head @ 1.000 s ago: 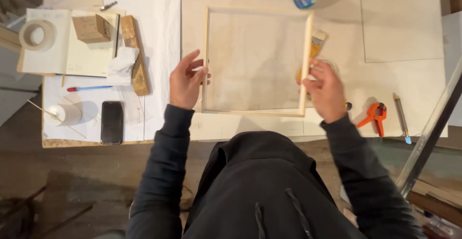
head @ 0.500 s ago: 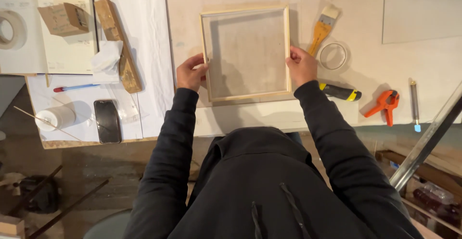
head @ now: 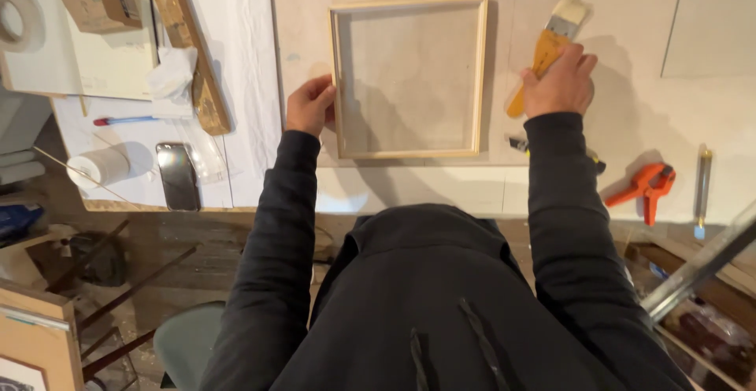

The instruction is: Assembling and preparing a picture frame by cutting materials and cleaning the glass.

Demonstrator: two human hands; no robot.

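Our left hand (head: 309,105) rests against the frame's (head: 408,76) left rail near its lower corner, fingers curled narrow on the wood's edge. The frame lies flat at the table's (head: 630,115) middle, at twelve o'clock from our chest. Our right hand (head: 561,84) is closed around the orange handle of the brush (head: 549,43), which lies at three o'clock of the frame, bristles pointing to one o'clock.

Half a second ago our right hand gripped the frame's right rail and the brush lay untouched beside it; now that hand has left the frame and taken the brush. The left hand keeps its hold.

The frame is a pale wooden rectangle of thin rails stretched with grey, mesh-like cloth. The brush is flat and wide, with a metal ferrule and pale bristles. An orange plastic clamp (head: 646,187) lies at four o'clock of the right hand.
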